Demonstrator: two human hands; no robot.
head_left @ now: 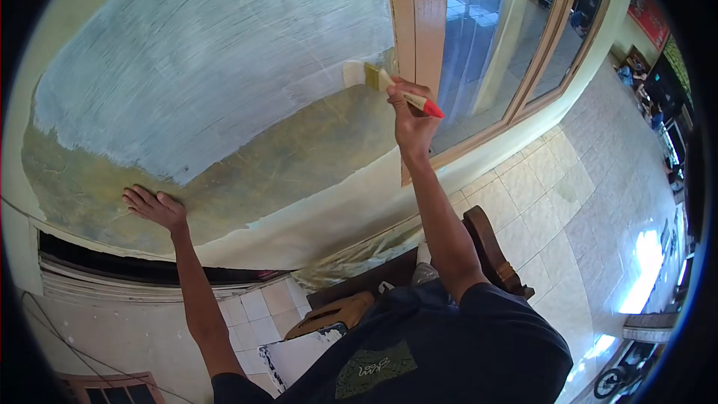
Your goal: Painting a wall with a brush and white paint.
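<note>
My right hand [412, 126] grips a paintbrush [422, 102] with a pale handle and red tip; its bristles meet the wall near the wooden window frame [422, 22], where a small patch of white paint shows. The wall [209, 52] carries streaky white paint across its upper part, with a mottled olive band [314, 142] below. My left hand [153, 206] lies flat on that band at the lower left, fingers stretched out and holding nothing.
Below me are dark wooden furniture [493, 251] and a white paint-smeared board or tray [299, 359]. A glass window [482, 52] is at the right, above a tiled floor [523, 202]. Cables [60, 340] hang lower left; a bicycle wheel [609, 383] shows lower right.
</note>
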